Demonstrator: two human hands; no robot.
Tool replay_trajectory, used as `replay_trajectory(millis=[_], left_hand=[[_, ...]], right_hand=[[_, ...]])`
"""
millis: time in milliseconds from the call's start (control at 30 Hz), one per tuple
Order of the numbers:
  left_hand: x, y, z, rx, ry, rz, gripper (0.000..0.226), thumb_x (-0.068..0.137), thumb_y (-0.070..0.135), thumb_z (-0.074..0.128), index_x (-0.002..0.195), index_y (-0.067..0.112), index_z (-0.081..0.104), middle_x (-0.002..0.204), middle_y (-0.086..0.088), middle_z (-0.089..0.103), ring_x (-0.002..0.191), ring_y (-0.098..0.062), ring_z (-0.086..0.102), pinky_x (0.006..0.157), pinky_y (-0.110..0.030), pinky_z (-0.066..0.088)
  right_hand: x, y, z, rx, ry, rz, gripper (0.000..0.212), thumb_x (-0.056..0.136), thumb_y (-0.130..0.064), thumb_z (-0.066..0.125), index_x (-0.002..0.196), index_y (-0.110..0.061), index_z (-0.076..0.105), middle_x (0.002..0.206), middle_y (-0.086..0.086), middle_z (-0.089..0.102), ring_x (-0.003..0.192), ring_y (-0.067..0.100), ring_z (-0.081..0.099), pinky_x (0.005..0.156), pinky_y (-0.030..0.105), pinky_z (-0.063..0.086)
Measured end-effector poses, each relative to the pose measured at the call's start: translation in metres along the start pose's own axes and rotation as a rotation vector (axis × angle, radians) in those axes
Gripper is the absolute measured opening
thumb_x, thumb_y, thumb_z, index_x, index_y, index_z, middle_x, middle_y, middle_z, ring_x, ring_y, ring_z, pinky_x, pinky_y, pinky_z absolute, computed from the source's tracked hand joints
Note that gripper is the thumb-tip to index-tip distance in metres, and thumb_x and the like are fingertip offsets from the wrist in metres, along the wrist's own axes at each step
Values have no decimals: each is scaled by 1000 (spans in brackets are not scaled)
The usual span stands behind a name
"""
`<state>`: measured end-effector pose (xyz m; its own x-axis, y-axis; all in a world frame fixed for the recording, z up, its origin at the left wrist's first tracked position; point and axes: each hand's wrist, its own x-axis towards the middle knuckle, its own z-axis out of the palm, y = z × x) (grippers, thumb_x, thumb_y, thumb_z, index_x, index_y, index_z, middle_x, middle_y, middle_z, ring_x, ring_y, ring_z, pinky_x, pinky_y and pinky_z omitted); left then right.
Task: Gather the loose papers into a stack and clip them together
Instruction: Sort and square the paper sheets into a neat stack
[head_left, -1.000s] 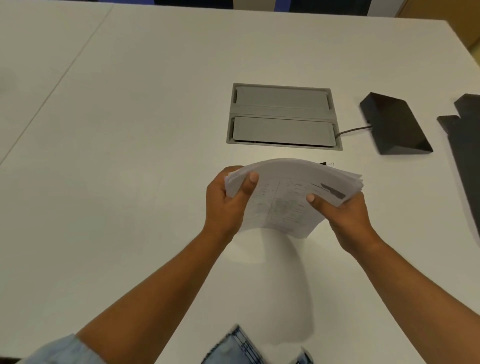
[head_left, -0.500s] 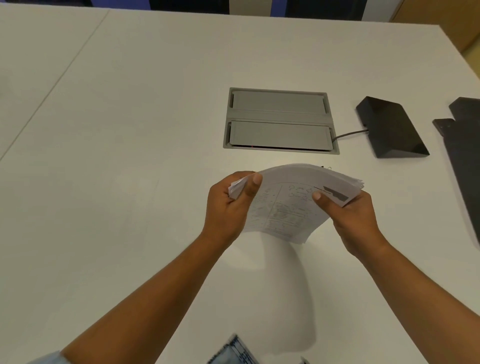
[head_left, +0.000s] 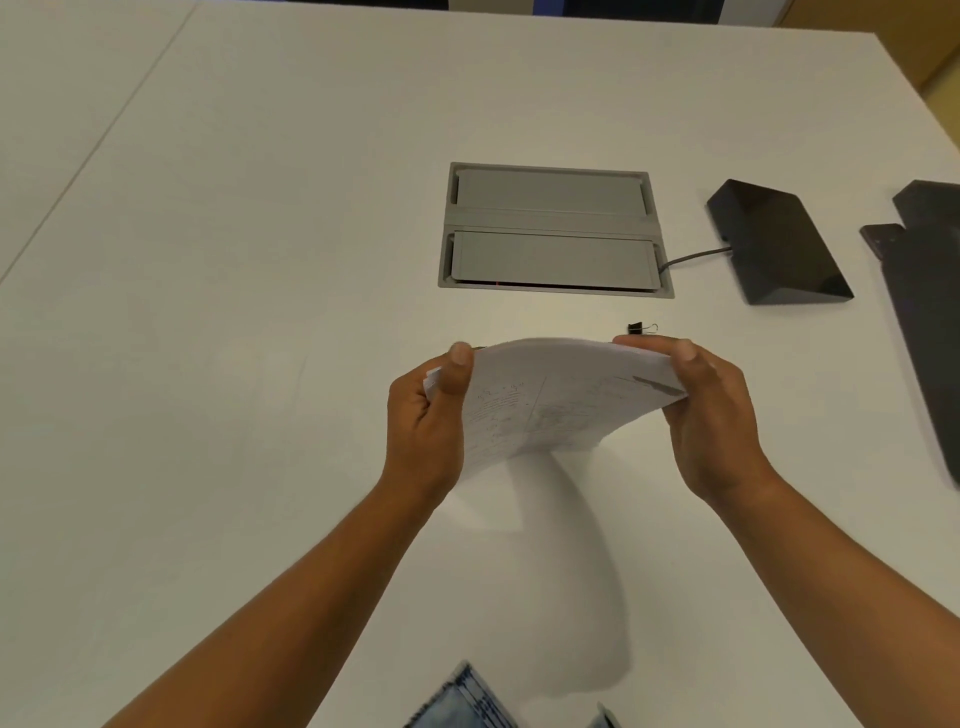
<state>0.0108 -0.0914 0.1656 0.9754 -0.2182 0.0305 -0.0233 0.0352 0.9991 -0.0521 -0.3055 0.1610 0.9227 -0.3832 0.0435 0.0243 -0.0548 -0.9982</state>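
Fingers (head_left: 461, 358) of both hands pinch a bowed paper stack (head_left: 550, 395) above the white table (head_left: 260, 260).

Left hand (head_left: 428, 421) and right hand (head_left: 711, 415) grip opposite edges; a binder clip (head_left: 641, 328) lies just beyond, before the grey cable hatch (head_left: 550, 228), black wedge device (head_left: 774, 244) to its right.

Matt paper stack (head_left: 550, 400); smooth white table (head_left: 260, 260).

A white counter (head_left: 260, 312) is seen, with a grey hatch (head_left: 553, 231) set flush into it. A small black binder clip (head_left: 640, 328) lies just before the hatch. A black wedge-shaped box (head_left: 774, 244) is joined to the hatch by a cable (head_left: 693, 257), and dark flat pieces (head_left: 930, 291) lie at the right edge.
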Motion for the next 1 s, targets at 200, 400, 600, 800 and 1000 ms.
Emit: replay_trajectory(millis=[200, 400, 600, 800, 1000], left_hand=[[4, -4, -2, -28, -32, 14, 47, 87, 68, 40, 89, 39, 76, 89, 10, 77, 89, -18, 70, 70, -25, 56], [8, -22, -15, 187, -194, 61, 31, 77, 40, 79, 106, 40, 70, 100, 26, 75, 103, -2, 70, 91, -19, 55], [13, -45, -18, 223, -144, -56, 19, 89, 18, 72, 98, 34, 76, 88, 17, 76, 88, -4, 72, 74, -26, 57], [21, -19, -14, -19, -51, 22, 32, 84, 25, 74, 100, 53, 70, 100, 18, 76, 97, -10, 72, 73, -31, 63], [31, -35, -4, -2, -22, -29, 37, 79, 25, 81, 101, 52, 68, 100, 13, 75, 97, -11, 72, 71, -29, 63]], right_hand=[[3, 11, -5, 6, -43, 27, 45, 90, -58, 40, 97, -35, 78, 102, -6, 76, 106, 20, 67, 94, 38, 51], [3, 31, -17, -134, -175, 41, 46, 71, -44, 82, 111, -26, 70, 112, 3, 75, 107, 16, 69, 92, 35, 56], [4, 43, -8, -353, -135, 5, 26, 78, -16, 78, 96, -34, 73, 90, -30, 73, 88, -11, 67, 82, 16, 55], [18, 21, -11, -207, -89, -1, 18, 80, -33, 75, 96, -41, 76, 95, -17, 77, 94, 10, 70, 72, 25, 60], [7, 49, -1, -105, -51, 130, 22, 80, -41, 67, 99, -31, 74, 95, -16, 78, 91, 11, 73, 69, 24, 60]])
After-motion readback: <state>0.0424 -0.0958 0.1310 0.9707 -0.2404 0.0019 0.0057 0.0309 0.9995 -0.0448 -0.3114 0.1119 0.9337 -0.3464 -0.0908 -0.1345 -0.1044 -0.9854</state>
